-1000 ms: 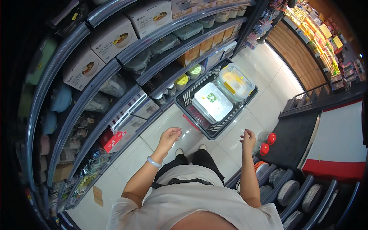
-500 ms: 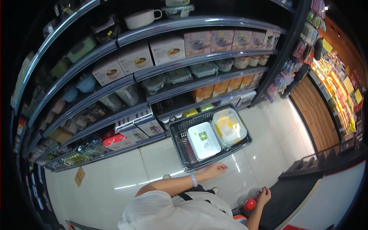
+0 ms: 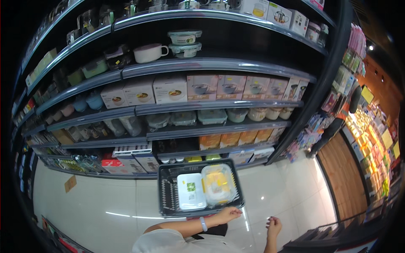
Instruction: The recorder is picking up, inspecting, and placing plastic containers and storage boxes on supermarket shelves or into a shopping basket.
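Observation:
A black plastic shopping basket (image 3: 168,210) is in front of me by the lowest shelf. Inside it lie a white rectangular box (image 3: 190,201) with a green printed patch and, to its right, a clear plastic container (image 3: 219,185) with yellow clips. My left hand (image 3: 230,215) is at the basket's near right edge, fingers curled in with nothing seen in them. A pale bracelet (image 3: 203,224) circles that wrist, and the forearm crosses the basket's near side. Further right, my right hand (image 3: 273,227) is raised over the floor, fingers loosely bent and slightly apart, holding nothing visible.
Shelves ahead carry boxed bowls (image 3: 170,89), a white handled mug (image 3: 149,53), stacked glass containers (image 3: 184,44) and orange boxes (image 3: 228,140). A dark post (image 3: 310,80) ends the shelving at right. A person (image 3: 337,122) stands beyond it. Brown cardboard (image 3: 70,184) lies on the floor.
My view has tilted up, showing more upper shelves. The basket and my hands sit further left in view. The right hand has come up closer to the left, and the red-lidded jar beside it is out of view.

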`<state>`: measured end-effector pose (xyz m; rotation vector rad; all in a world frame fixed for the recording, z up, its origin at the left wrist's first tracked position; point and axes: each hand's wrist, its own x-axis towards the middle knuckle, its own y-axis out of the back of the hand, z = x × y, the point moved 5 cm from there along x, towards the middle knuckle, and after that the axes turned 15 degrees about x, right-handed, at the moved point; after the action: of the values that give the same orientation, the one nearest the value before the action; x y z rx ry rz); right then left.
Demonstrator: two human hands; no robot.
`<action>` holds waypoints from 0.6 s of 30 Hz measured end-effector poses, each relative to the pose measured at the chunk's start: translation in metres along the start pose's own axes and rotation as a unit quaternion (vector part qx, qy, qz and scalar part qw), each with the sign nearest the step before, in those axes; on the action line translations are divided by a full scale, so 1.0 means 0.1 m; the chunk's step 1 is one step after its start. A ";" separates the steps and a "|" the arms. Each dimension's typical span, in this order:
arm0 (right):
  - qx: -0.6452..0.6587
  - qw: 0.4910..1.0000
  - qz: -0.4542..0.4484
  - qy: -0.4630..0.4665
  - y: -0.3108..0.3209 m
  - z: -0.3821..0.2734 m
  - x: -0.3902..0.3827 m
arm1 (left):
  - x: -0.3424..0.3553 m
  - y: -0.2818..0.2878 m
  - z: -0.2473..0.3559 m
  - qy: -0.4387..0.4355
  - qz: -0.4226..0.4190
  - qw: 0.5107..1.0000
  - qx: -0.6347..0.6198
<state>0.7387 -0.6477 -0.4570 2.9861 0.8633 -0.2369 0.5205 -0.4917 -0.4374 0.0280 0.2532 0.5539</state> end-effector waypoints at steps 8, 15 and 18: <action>-0.091 0.980 -0.174 -0.035 -0.61 -0.10 1.07 | 0.97 -0.09 0.32 -0.022 0.036 0.992 -0.118; -0.153 0.925 -0.336 -0.089 -1.32 0.02 1.74 | 1.02 0.34 0.46 0.026 0.215 0.970 -0.106; -0.176 0.869 -0.462 -0.022 -1.71 0.19 1.95 | 0.89 0.45 0.42 0.059 0.331 0.928 -0.158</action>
<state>0.8073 -0.4009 -0.5018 2.0119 2.0012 -0.1252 0.5804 -0.4051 -0.4133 -0.2433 0.2684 1.2696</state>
